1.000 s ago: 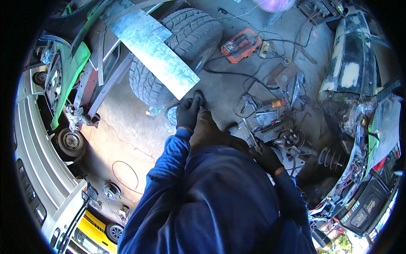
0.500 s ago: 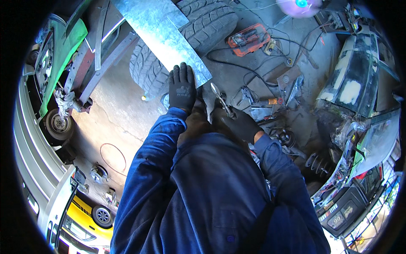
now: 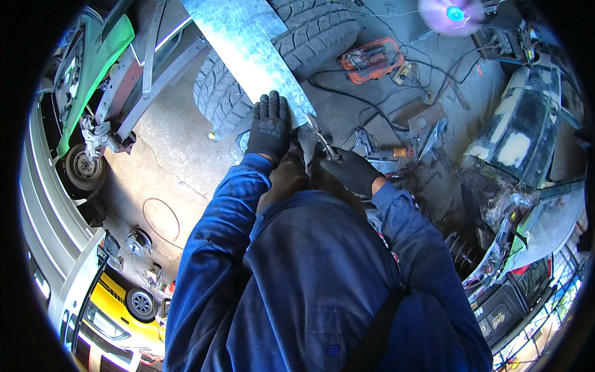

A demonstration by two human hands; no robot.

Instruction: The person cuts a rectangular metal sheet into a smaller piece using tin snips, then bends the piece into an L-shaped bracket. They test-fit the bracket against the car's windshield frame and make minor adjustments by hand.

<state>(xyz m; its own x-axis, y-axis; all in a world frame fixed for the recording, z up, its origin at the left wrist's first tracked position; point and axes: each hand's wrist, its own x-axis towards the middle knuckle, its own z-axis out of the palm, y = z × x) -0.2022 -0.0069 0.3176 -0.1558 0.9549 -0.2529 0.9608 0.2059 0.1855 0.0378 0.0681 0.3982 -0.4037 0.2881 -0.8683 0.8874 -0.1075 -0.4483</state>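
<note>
"Taking twelve as straight ahead of the worker, where are those hands sitting?"

"Nearest to me, the dark-gloved right hand (image 3: 352,172) is resting toward one o'clock and is wrapping its fingers round the back end of a slim, silvery metal hand tool (image 3: 323,141), something like pliers or snips. The dark-gloved left hand (image 3: 270,130) is lying toward eleven, fingers straight along the top of a long, flat, shiny sheet of pale metal (image 3: 254,62). Its thumb is hiding, so I can't tell whether it is pinching the edge."

"And how is the sheet lying from the tool?"

"From the right fist, the sheet's near right corner is sitting at eleven o'clock, and the tool's tip is pointing right at it. They are meeting there to my eye, though I can't tell whether the jaws are biting. The long axis is running away toward eleven, roughly in line with the tool. The left hand is the nearer one, already touching the near end."

"What's farther out?"

"A big black rubber tyre with chunky tread (image 3: 325,37) is showing behind the sheet, an open orange-red toolbox (image 3: 375,73) is lying toward one, and a blurred purple disc with a turquoise centre (image 3: 455,13) is standing beyond."
</note>
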